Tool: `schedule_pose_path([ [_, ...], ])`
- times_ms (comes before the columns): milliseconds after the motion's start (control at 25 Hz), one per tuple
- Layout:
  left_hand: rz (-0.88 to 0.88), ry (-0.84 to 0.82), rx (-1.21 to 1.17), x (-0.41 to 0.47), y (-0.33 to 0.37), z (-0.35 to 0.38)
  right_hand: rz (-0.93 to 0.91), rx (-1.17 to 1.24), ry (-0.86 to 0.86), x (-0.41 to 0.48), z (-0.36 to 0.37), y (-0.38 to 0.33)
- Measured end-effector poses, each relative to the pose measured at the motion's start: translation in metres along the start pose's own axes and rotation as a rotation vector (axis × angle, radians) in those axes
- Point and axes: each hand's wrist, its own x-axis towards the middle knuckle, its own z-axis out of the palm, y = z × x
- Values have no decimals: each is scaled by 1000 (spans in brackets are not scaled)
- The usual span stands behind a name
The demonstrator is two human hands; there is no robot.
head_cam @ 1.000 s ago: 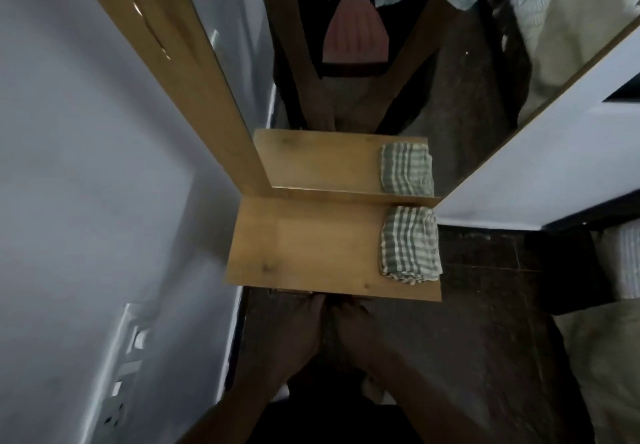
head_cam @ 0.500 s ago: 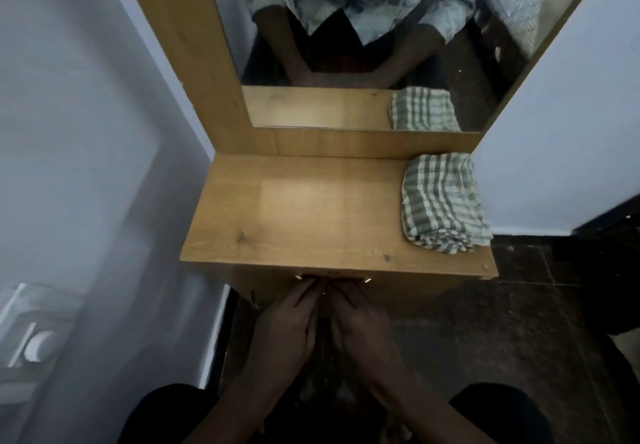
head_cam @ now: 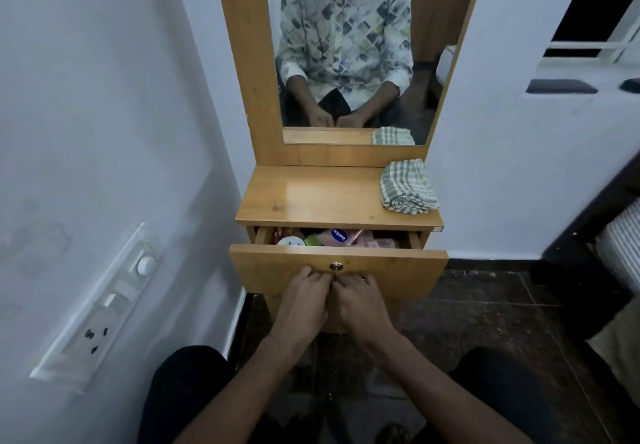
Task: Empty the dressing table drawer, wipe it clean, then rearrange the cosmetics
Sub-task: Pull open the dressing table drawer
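Our left hand (head_cam: 304, 300) and right hand (head_cam: 362, 300) sit side by side, fingers curled onto the drawer (head_cam: 391, 270) front just under its brass lock (head_cam: 335, 266). The drawer runs left-right, front facing us, partly open beneath the tabletop (head_cam: 311, 198), cosmetics (head_cam: 332, 237) inside.

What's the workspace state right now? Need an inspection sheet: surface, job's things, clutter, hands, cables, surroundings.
Surface: wooden dressing table top, with only a folded checked cloth at its right side.
Job's things: drawer partly open. Cosmetics inside include a white jar and a blue-labelled pink item; the rest are mostly hidden.
Clutter: nothing seen.
Grippers: left hand and right hand side by side on the drawer front, fingers curled just below the brass knob. What they grip is hidden.
Cables: nothing seen.
Surroundings: mirror above the top, switchboard on the left wall, dark floor.
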Motion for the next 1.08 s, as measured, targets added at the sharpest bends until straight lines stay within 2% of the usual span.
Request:
schedule_pose_path([
  [80,99,183,-28,-17,1,-8,-68,15,147,-18,-10,-4],
  [160,74,395,-32,-26,0,-16,-51,-10,351,-23,-23,-1],
  [240,-12,399,-14,-25,-8,-31,42,-27,391,-22,-38,4],
  [320,-70,231,-53,-24,-16,-47,71,-35,313,-27,-47,5],
  [440,-65,-51,-140,-20,-30,-67,-3,-5,175,-40,-56,9],
  [600,-83,-434,-396,-11,-42,-91,-14,198,-173,-36,-86,29],
  [760,-19,-736,-464,-10,-42,-95,-1,408,-464,-39,-97,33],
  [880,-46,-856,-486,-15,-34,-92,29,507,-562,-48,-96,32],
  [1080,-144,-928,-501,-15,-28,-96,82,577,-694,-45,-105,25],
])
